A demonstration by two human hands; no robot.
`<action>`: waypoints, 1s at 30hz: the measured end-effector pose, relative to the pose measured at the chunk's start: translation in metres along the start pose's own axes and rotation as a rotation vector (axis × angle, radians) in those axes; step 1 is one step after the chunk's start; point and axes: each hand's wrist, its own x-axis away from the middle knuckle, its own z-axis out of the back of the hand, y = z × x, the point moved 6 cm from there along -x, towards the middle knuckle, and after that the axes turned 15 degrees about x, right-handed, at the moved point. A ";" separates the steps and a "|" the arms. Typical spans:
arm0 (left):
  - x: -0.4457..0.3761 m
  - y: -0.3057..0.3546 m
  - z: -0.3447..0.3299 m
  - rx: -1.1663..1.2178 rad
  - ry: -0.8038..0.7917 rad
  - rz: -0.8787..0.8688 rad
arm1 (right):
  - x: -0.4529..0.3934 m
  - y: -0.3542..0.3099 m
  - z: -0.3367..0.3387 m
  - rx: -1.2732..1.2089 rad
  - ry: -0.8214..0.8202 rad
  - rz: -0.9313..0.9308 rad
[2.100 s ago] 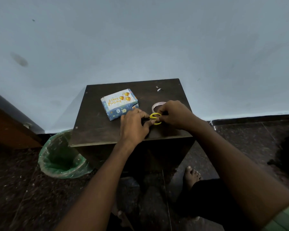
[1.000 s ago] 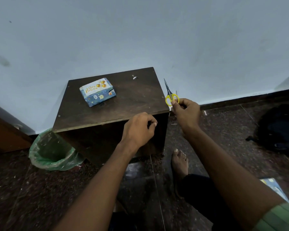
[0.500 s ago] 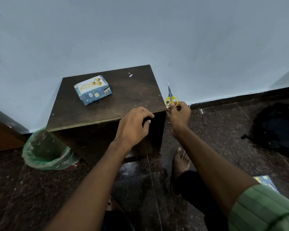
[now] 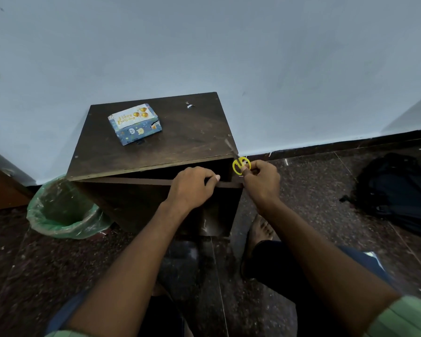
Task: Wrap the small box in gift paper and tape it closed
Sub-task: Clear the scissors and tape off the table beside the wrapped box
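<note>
One wrapped box (image 4: pixel 134 123) sits near the tabletop's (image 4: pixel 185 139) far left corner. The right hand (image 4: pixel 261 179) pinches one pair of scissors (image 4: pixel 240 161) at the near right corner; the left hand (image 4: pixel 192 184) curls over the drawer (image 4: pixel 131 190) edge. One green-lined bin (image 4: pixel 63 215) stands on the floor, contents unclear.

Both hands reach forward, left (image 4: pixel 192 184) curled, right (image 4: pixel 261 180) pinching.

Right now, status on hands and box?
Left hand curled at the table's front edge. Right hand pinching yellow scissors. Wrapped box untouched.
</note>
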 end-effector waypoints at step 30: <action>0.036 -0.064 0.024 0.219 -0.424 0.479 | 0.016 0.046 -0.140 0.244 -0.207 0.203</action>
